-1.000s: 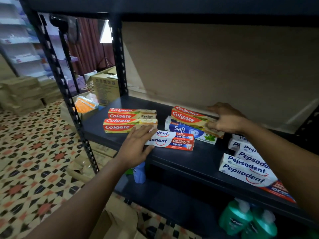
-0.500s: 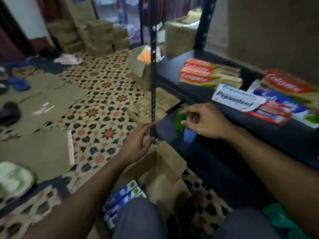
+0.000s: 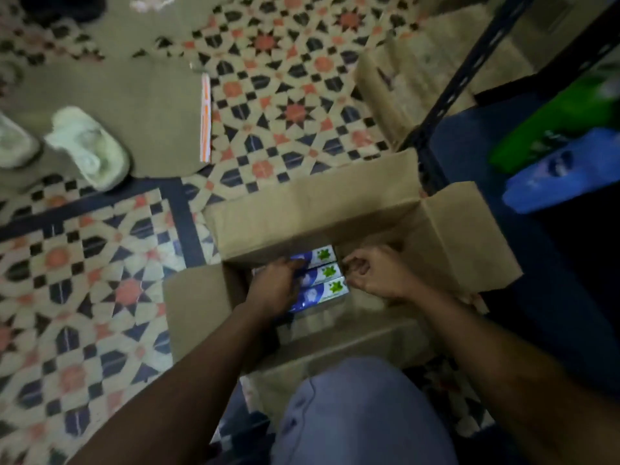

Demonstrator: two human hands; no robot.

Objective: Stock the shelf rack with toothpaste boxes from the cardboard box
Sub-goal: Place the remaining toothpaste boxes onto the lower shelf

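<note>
An open cardboard box (image 3: 302, 213) stands on the floor in front of my knee. Inside it lie three white and blue toothpaste boxes (image 3: 327, 271) with green leaf marks, side by side. My left hand (image 3: 275, 286) reaches into the box and covers their left halves, fingers curled over them. My right hand (image 3: 375, 273) is inside the box at their right ends, its curled fingertips touching those ends. Whether it grips them is unclear. The dark shelf rack's post (image 3: 469, 78) rises at the upper right.
A green pack (image 3: 563, 119) and a blue pack (image 3: 563, 172) lie on the rack's low shelf at right. Pale slippers (image 3: 87, 142) sit on flattened cardboard (image 3: 134, 95) at left. Patterned tile floor surrounds the box. Another cardboard box (image 3: 402, 78) stands beyond the post.
My view has swung down from the shelf to the box on the floor. Both hands left the shelf and dropped into the cardboard box, onto the toothpaste boxes.
</note>
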